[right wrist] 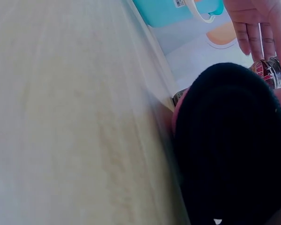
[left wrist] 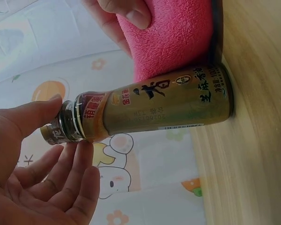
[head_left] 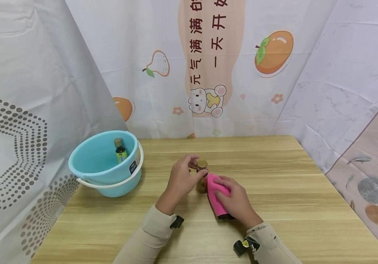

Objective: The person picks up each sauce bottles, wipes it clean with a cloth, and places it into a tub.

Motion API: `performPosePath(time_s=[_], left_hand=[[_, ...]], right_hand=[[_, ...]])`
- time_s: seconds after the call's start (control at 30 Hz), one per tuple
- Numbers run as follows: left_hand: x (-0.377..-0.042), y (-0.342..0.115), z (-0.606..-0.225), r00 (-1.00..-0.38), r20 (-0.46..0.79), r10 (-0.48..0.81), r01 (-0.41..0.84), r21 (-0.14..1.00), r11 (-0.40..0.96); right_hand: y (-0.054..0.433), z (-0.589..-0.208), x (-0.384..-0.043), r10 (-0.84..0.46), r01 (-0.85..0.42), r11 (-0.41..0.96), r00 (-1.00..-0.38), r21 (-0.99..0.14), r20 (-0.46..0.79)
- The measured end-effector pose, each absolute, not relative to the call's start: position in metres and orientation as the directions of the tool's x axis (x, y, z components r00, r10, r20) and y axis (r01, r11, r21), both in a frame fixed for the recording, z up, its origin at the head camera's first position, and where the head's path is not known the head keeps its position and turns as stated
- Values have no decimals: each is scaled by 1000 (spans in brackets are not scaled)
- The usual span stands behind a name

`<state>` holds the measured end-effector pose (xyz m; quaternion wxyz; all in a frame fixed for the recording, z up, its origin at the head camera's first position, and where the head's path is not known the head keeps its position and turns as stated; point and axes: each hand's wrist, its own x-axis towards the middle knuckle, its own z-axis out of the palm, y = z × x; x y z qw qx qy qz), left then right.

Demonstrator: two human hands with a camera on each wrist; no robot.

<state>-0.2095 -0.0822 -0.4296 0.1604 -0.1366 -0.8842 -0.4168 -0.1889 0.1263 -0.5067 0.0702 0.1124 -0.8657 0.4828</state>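
A small sesame oil bottle (head_left: 202,186) with a gold cap stands upright on the wooden table. My left hand (head_left: 180,178) pinches its neck between thumb and fingers; in the left wrist view, the label of the bottle (left wrist: 166,101) faces the camera. My right hand (head_left: 236,198) grips a pink fleecy cloth (head_left: 213,189) with a black lower end, pressed against the bottle's right side. In the right wrist view, that black end (right wrist: 229,150) hides most of the bottle and of the right hand.
To the left, a light blue bucket (head_left: 104,187) with a white handle (head_left: 123,182) stands on the table (head_left: 275,205). Inside it leans another small bottle (head_left: 120,151) with a yellow-green label. Printed curtains (head_left: 162,33) hang behind and at both sides.
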Motion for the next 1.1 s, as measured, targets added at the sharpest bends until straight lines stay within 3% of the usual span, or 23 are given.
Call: performPosePath(time_s=[0.83,1.1], left_hand=[[-208,-81,-427,-921,367,130,368,714,596],[-208,-82,-427,-921,363,142,373,715,590]], right_hand=[[128,-503,-185,-77,-436,263,-898,-861,432],[128,-504,-187,-86,-387,275,-922,-880,378]])
